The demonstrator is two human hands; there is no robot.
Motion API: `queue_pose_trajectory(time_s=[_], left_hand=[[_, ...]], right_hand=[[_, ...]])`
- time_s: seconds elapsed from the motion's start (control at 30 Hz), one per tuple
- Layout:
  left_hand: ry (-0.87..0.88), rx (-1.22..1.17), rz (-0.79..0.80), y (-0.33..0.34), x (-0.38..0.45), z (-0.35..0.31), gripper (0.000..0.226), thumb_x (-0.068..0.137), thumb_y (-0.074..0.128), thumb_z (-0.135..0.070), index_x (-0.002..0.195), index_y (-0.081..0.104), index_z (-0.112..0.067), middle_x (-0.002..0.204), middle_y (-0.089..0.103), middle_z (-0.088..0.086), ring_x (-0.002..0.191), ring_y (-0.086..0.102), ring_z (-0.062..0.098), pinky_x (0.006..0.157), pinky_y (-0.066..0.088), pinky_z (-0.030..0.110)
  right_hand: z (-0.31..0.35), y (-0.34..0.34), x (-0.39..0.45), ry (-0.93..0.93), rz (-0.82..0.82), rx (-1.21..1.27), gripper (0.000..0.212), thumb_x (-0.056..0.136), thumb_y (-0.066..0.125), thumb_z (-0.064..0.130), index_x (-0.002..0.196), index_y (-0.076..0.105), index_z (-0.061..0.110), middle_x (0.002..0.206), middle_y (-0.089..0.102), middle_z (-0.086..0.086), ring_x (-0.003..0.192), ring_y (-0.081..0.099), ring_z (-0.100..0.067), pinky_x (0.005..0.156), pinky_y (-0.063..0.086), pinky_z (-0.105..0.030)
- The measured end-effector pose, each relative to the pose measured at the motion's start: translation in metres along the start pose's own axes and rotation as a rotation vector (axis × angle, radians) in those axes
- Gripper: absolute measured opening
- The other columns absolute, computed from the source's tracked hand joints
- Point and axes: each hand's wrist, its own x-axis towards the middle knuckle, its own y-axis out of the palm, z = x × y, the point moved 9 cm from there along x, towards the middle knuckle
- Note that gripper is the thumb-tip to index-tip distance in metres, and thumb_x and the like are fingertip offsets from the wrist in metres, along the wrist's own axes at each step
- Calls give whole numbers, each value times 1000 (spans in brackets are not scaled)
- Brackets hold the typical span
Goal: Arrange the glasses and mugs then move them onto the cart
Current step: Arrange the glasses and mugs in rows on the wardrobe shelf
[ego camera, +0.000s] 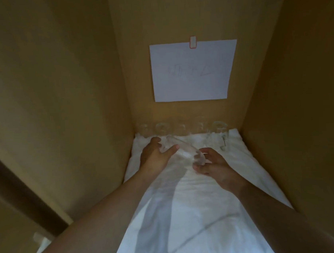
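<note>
Clear glass [179, 147] held tilted between left hand [156, 155] and right hand [211, 162], fingers curled around each end, near the far row of glasses [181, 128]. Could slip, or knock that row.

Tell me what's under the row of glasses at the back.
The row of glasses stands on a rumpled white cloth that covers the whole floor between the brown walls. Whatever surface lies beneath the cloth is hidden.
</note>
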Motion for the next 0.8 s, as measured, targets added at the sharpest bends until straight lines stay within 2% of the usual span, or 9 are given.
queue_pose_trajectory(time_s=[0.07,0.17,0.27,0.33,0.4,0.47,0.5,0.6,0.8], left_hand=[[-4,190,-32,-11,1,18,77,84,72,-60,142,49,-15,136,59,6,123,58,26,98,49,34],[-10,433,42,-8,-3,42,69,91,63,-59,142,46,-16,136,56,9,122,55,28,95,51,38],[25,566,98,-2,-12,55,63,93,57,-56,142,46,-18,138,53,7,126,50,27,99,48,39],[50,586,109,1,-18,62,63,94,57,-54,143,46,-17,139,52,7,127,49,26,101,47,40],[56,607,103,-1,-22,67,65,95,57,-54,146,44,-17,141,51,6,128,48,26,102,46,39],[60,628,101,-3,-24,72,67,95,57,-54,149,41,-17,145,48,6,131,47,25,105,44,38],[60,628,102,-4,-25,75,68,95,57,-54,150,40,-17,147,47,7,133,46,25,106,43,37],[31,600,99,-10,-28,81,67,96,58,-51,151,38,-17,149,45,6,136,43,24,110,38,33],[0,652,60,-18,-30,84,65,98,54,-52,152,36,-22,151,42,2,137,42,21,110,38,34]], right_hand=[[11,-1,7,-36,-55,-66,51,74,83,-6,114,66,21,123,61,-7,108,63,-20,84,57,-34],[26,15,23,-77,-38,-285,59,71,89,2,116,67,32,126,57,2,114,61,-21,83,56,-30],[45,50,37,-165,2,-521,70,69,92,11,130,61,26,131,54,2,118,56,-19,95,51,-32],[60,80,48,-264,34,-708,73,69,92,14,133,57,20,127,54,2,114,54,-16,91,47,-27],[69,109,60,-342,76,-848,75,67,93,19,133,56,19,128,58,1,117,56,-17,93,49,-30],[70,130,71,-382,106,-920,76,68,92,20,134,56,18,133,58,-5,122,57,-25,98,51,-36],[71,138,75,-409,113,-948,76,70,91,19,136,55,16,135,58,-8,123,56,-27,99,50,-34],[71,154,88,-431,125,-958,75,75,87,20,140,51,17,139,54,-8,123,55,-26,98,45,-27],[65,170,113,-388,137,-928,74,78,85,18,142,49,17,141,54,-7,125,55,-25,102,46,-31]])
